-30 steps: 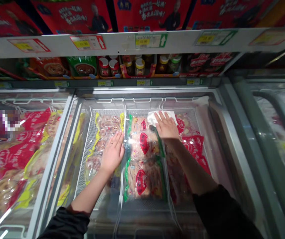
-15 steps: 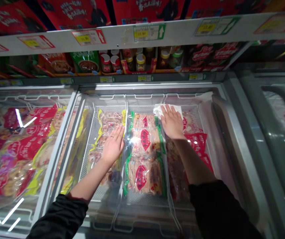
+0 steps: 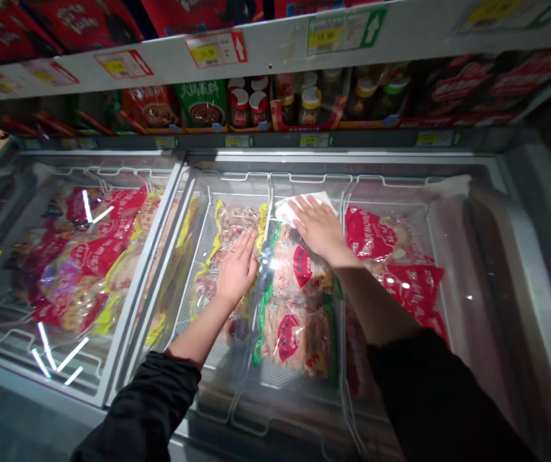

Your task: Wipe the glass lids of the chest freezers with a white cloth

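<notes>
My right hand (image 3: 322, 232) lies flat, fingers spread, on a white cloth (image 3: 324, 198) that it presses against the glass lid (image 3: 299, 404) of a chest freezer. The cloth's edges stick out past the fingertips. My left hand (image 3: 237, 268) rests open on the same glass, further left, with nothing in it. Under the glass, wire baskets hold packs of frozen food: packs with yellow edges (image 3: 239, 217) below my left hand, green-edged packs (image 3: 299, 327) in the middle, and red packs (image 3: 369, 232) to the right.
A second freezer section (image 3: 85, 256) with bagged food adjoins on the left, past a metal frame (image 3: 145, 269). Behind the lid stand jars (image 3: 310, 106) and packets (image 3: 203, 104) on a low shelf. A white shelf edge (image 3: 275, 54) with price tags overhangs them.
My right hand and the white cloth have slid left over the glass, from above the right basket to above the middle one. My left hand stays on the glass. The view has shifted left.
</notes>
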